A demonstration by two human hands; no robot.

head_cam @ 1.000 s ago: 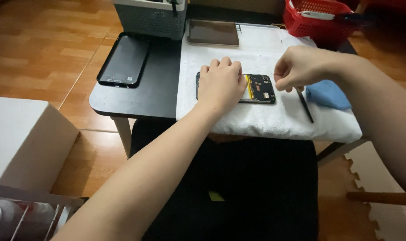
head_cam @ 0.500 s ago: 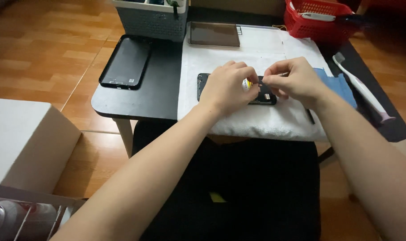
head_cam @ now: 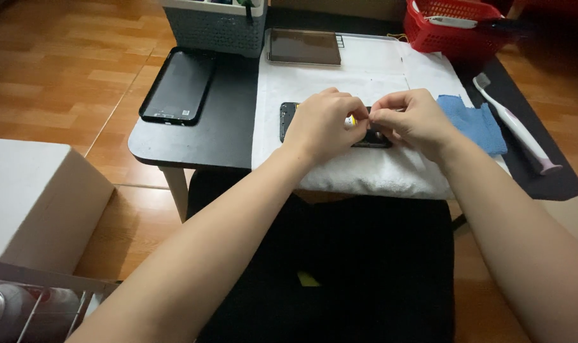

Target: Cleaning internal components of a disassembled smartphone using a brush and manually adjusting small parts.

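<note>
An opened black phone [head_cam: 289, 121] lies on a white towel [head_cam: 378, 171] on a small black table [head_cam: 219, 136]. My left hand [head_cam: 325, 124] rests over the phone, with its fingertips pinched at a small yellow part. My right hand [head_cam: 411, 121] meets it from the right, fingers curled over the phone's right end. Both hands hide most of the phone. Whether the right fingers grip anything is hidden.
A black tablet [head_cam: 177, 86] lies on the table's left side and a dark panel [head_cam: 303, 46] at the back. A grey basket [head_cam: 214, 25] and a red basket [head_cam: 457, 25] stand behind. A blue cloth [head_cam: 476, 121] and white toothbrush [head_cam: 514, 127] lie right. A white box [head_cam: 34, 203] stands left.
My right hand came in from the right and closed up against the left hand over the phone. The view has shifted a little, and more of the table's right side shows.
</note>
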